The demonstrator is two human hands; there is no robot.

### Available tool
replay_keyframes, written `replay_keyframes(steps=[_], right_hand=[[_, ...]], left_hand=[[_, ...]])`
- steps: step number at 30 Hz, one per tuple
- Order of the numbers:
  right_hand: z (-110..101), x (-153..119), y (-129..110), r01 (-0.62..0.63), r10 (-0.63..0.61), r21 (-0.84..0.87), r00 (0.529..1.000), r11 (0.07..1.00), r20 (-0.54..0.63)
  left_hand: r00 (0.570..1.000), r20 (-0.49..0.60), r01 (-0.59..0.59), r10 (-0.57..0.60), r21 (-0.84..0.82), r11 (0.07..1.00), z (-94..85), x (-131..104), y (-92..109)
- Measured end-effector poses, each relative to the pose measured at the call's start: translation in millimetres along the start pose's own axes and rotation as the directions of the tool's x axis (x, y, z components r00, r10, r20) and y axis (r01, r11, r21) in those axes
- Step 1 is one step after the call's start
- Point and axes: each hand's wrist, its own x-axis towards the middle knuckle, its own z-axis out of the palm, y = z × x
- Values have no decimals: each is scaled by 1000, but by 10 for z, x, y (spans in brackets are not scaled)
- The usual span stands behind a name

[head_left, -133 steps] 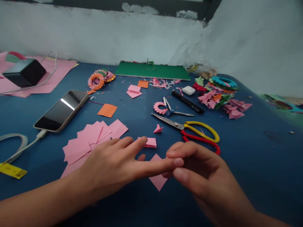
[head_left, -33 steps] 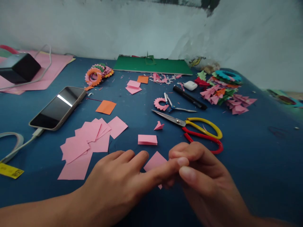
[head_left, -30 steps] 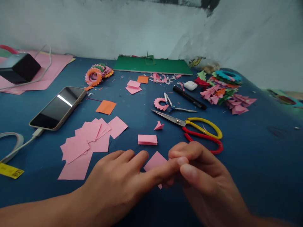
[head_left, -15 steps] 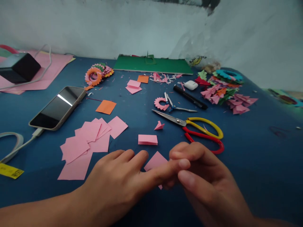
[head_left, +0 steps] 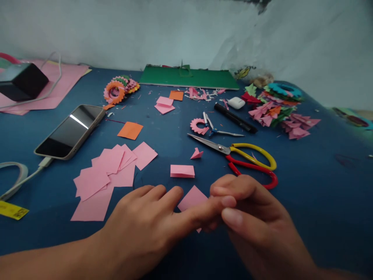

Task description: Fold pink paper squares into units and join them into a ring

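Observation:
My left hand (head_left: 154, 221) reaches across from the left, back upward. Its index finger is stretched out and the other fingers bend down near the table; the thumb is hidden. My right hand (head_left: 250, 210) is closed, its thumb and fingers meeting around the left index fingertip. Whether anything lies between them is hidden. Beneath the left index finger shows a pink paper square (head_left: 192, 197), partly covered. Just beyond my hands are a folded pink paper strip (head_left: 182, 171) and a small folded pink paper piece (head_left: 197, 153). Scissors (head_left: 224, 149) with yellow and red handles lie beyond my right hand.
Pink paper squares (head_left: 110, 161) overlap at left, near an orange square (head_left: 130, 130) and a plugged-in phone (head_left: 70, 132). Farther back are paper rings (head_left: 115, 92), a green board (head_left: 189, 77), a black pen (head_left: 234, 118), a white earphone case (head_left: 236, 102) and folded paper pieces (head_left: 268, 111).
The view has shifted slightly. My right hand sits a touch farther right in the picture; both hands keep the same pose and the papers stay put.

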Motion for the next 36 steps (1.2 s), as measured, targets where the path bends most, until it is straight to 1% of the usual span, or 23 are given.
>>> replay_keyframes(steps=[6, 8, 11, 13, 16, 18, 22, 28, 32, 34, 36], right_hand=[[7, 7, 4, 24, -24, -38, 1000, 999, -13], [9, 7, 9, 27, -28, -38, 999, 999, -25], [12, 9, 16, 5, -5, 2, 1000, 1000, -27], [14, 10, 18, -19, 19, 35, 1000, 999, -6], [20, 10, 14, -12, 12, 39, 1000, 999, 10], [26, 8, 9, -3, 3, 30, 1000, 1000, 0], [32, 7, 4, -13, 13, 23, 1000, 1000, -11], [4, -5, 14, -25, 25, 35, 1000, 999, 10], [-2, -10, 9, -21, 20, 27, 999, 999, 34], [-3, -4, -3, -14, 13, 24, 999, 1000, 44], [-6, -1, -24, -6, 6, 1, 997, 1000, 73]], left_hand=[[1000, 6, 11, -11, -60, 998, -10, -6, 12], [1000, 23, 14, -12, -74, 997, 1, -1, 11], [998, 63, 33, -28, -86, 996, 17, 5, 9], [997, 61, 47, -41, -90, 995, 23, 5, 6], [999, 20, 38, -37, -88, 995, 21, 4, -2], [1000, -5, 21, -21, -70, 997, 13, 7, -8], [1000, -6, 2, -3, -34, 999, -12, 24, -18], [999, -41, 9, -8, 21, 1000, -28, 31, -30], [999, -33, 6, -4, 49, 999, -45, 26, -33], [997, -69, -12, 17, 81, 997, -60, 34, -54], [987, -147, -45, 63, 127, 991, -73, 48, -107]])
